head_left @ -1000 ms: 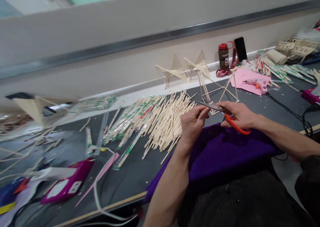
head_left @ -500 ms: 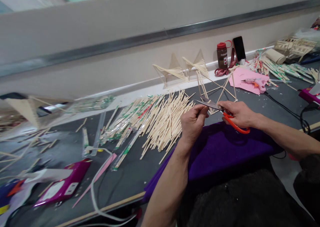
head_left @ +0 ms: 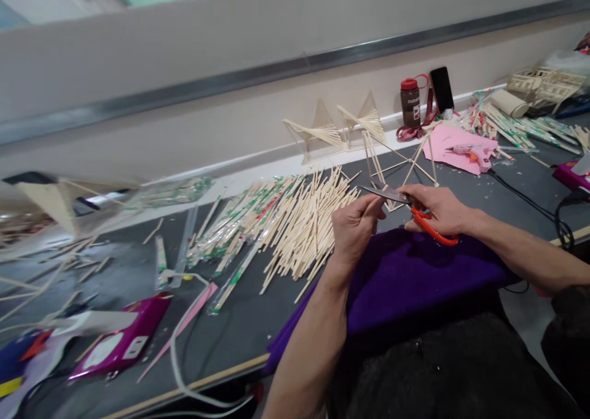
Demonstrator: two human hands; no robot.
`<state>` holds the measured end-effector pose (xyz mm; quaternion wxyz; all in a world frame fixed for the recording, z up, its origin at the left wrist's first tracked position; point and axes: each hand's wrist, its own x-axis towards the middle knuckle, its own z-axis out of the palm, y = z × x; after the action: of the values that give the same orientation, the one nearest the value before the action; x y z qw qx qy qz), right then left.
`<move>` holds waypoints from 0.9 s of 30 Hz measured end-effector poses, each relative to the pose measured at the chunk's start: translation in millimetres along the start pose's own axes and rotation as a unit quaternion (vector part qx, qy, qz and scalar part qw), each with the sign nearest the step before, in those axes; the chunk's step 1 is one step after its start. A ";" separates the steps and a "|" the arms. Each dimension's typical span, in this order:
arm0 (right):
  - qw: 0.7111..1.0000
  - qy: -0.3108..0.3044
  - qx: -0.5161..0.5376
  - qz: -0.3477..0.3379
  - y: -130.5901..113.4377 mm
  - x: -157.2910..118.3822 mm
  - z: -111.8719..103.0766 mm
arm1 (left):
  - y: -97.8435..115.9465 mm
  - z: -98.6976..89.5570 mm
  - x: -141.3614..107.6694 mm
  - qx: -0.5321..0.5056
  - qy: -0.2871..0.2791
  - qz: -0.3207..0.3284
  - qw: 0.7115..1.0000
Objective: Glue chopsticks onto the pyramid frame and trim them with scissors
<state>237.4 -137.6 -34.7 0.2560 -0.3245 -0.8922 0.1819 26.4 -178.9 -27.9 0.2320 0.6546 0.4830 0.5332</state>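
My right hand (head_left: 436, 209) grips scissors (head_left: 386, 192) with orange-red handles, their blades pointing left over my left hand. Closed in a pinch, my left hand (head_left: 354, 222) is right at the blades; whatever its fingers hold is hidden or too small to make out. Below both hands a purple cloth (head_left: 405, 284) lies over the table's front edge and my lap. Just beyond them stands a frame of thin wooden sticks (head_left: 405, 162). A large pile of loose wooden sticks (head_left: 306, 222) lies left of my left hand.
Wrapped stick bundles (head_left: 249, 216) lie left of the pile. Two stick models (head_left: 318, 133) lean at the wall beside a brown bottle (head_left: 410, 102) and a phone (head_left: 441, 90). A glue gun (head_left: 477, 156) rests on pink paper (head_left: 436, 145). A white cable (head_left: 173, 345) crosses the table's front left.
Both hands stay nearly in place, with the scissors still at my left hand's fingers. The view has shifted very slightly; the things on the table have not moved.
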 end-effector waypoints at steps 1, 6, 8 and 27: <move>1.000 0.001 -0.001 -0.001 -0.1 0.0 -0.2 | 0.1 -0.5 0.0 0.004 0.000 0.006 1.000; 1.000 0.004 0.006 -0.006 1.7 -0.9 0.2 | -1.5 -2.4 -0.3 0.036 0.000 0.019 0.999; 1.000 0.005 0.011 -0.005 2.0 -1.6 -0.1 | -2.1 -2.4 -0.5 0.040 -0.001 0.016 0.999; 0.999 0.007 -0.044 0.017 -2.0 -1.3 -1.6 | -1.9 2.6 1.5 -0.025 0.038 -0.036 0.998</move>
<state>238.2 -139.6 -32.9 0.2445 -0.3515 -0.8920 0.1446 28.0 -176.2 -29.6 0.2489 0.6103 0.5008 0.5610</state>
